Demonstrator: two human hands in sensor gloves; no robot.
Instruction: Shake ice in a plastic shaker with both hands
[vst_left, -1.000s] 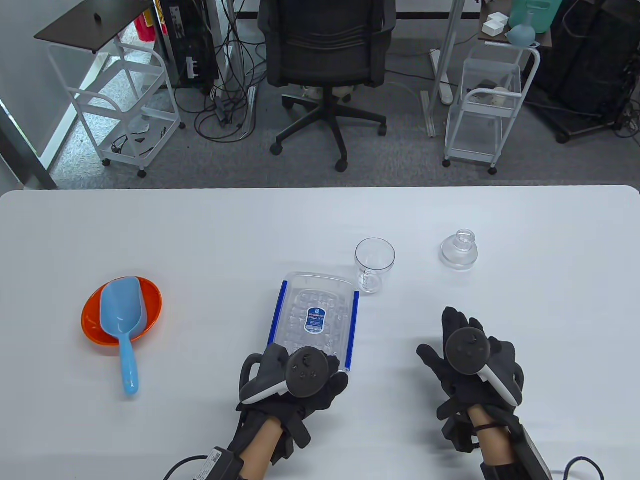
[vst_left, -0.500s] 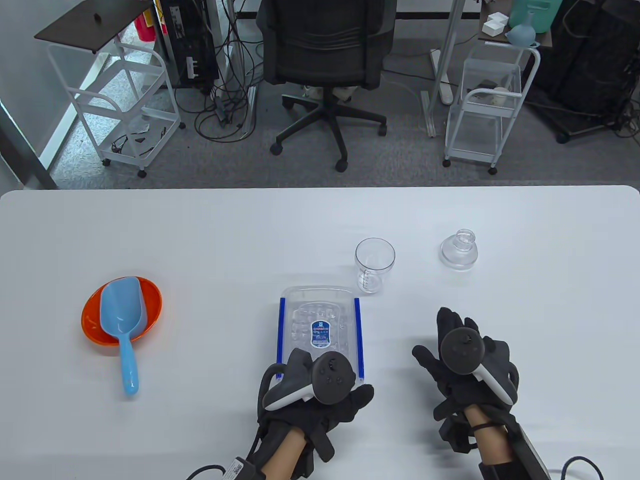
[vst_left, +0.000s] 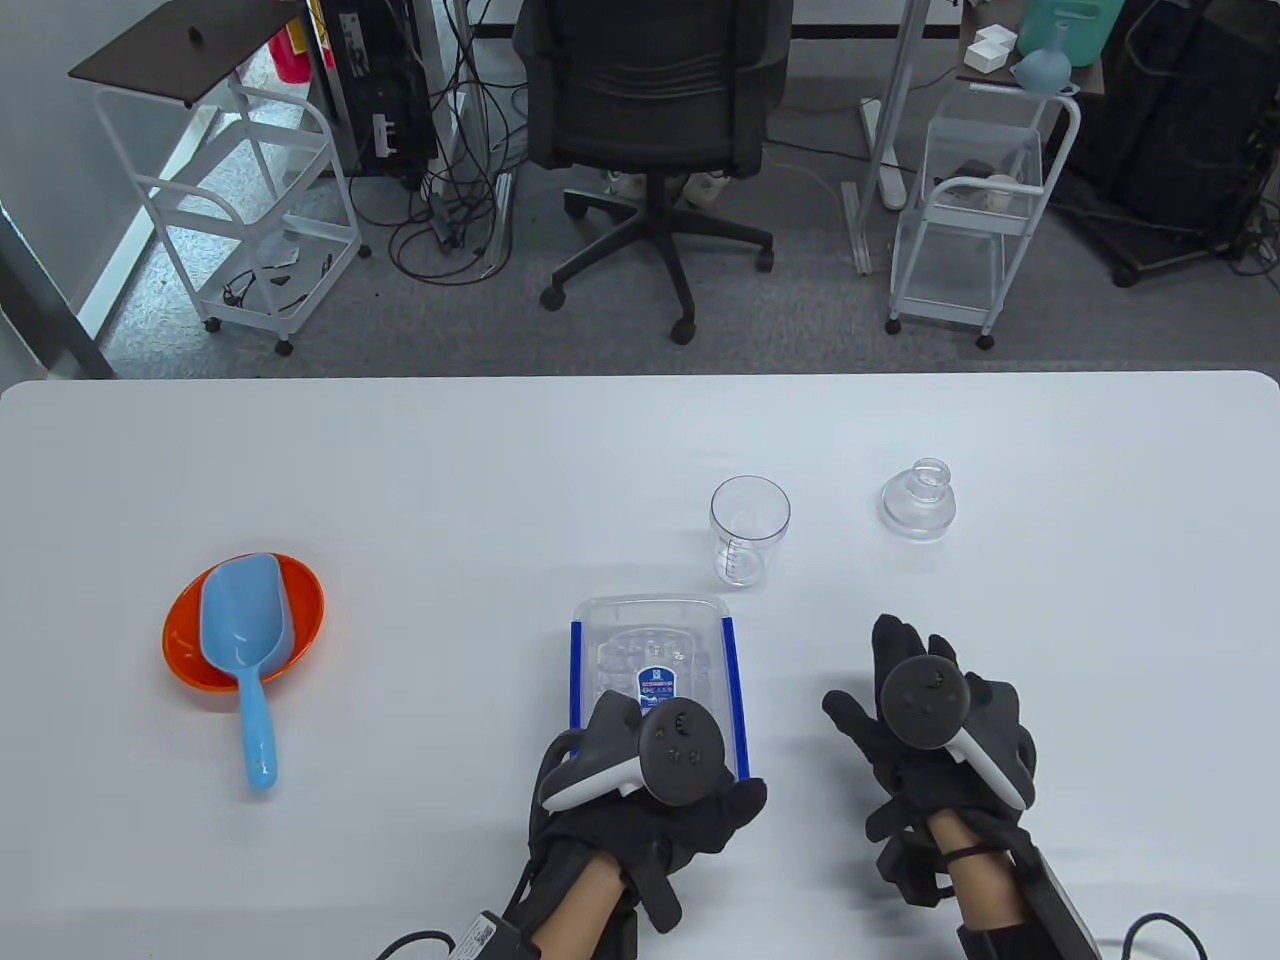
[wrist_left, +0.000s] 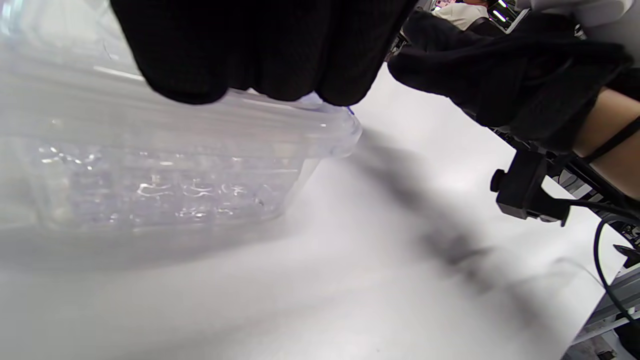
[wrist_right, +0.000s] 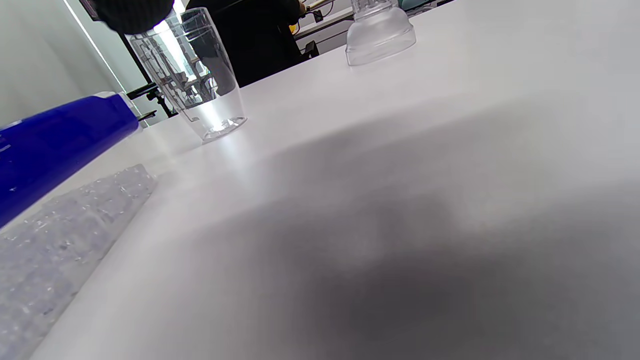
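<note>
The blue label (vst_left: 657, 685) on the ice box (vst_left: 655, 640) lid carries print too small to read; graduation marks on the cup (vst_left: 748, 528) are illegible

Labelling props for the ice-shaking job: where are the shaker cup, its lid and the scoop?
Shaker cup (vst_left: 749, 524): table view, clear side wall.
Lid (vst_left: 918, 503): table view, dome's shoulder.
Scoop (vst_left: 240, 612): table view, blue bowl part.

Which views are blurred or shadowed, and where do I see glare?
Table view: sharp, evenly lit. Left wrist view: the ice box and the left hand are soft with blur; a smeared shadow crosses the table. Right wrist view: a broad dark shadow covers the near table; the cup is sharp, with glare at its base.
</note>
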